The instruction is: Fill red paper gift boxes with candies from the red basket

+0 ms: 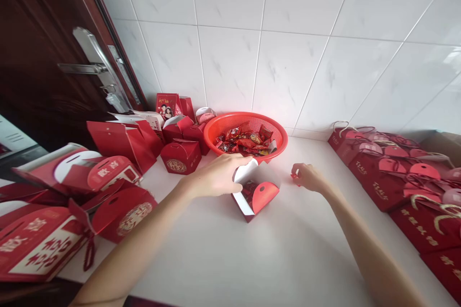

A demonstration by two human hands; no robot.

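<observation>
A small red gift box [264, 197] stands open on the white table, its flaps up and wrapped sweets showing inside. My left hand [216, 176] is closed on its left flap, fingers over the white inner side. To the right of the box, my right hand [309, 175] pinches a small red-wrapped candy [296, 179] just above or at the tabletop; whether it touches the surface I cannot tell. Behind the box, a red plastic basket [210, 130] holds several shiny wrapped candies [248, 140].
Several red gift boxes [180, 157] of different shapes crowd the left side of the white table [288, 259]. Along the right edge stand red paper bags [374, 180] with rope handles, filled with boxes. A tiled wall [234, 67] closes the back; a dark door [39, 33] is at left.
</observation>
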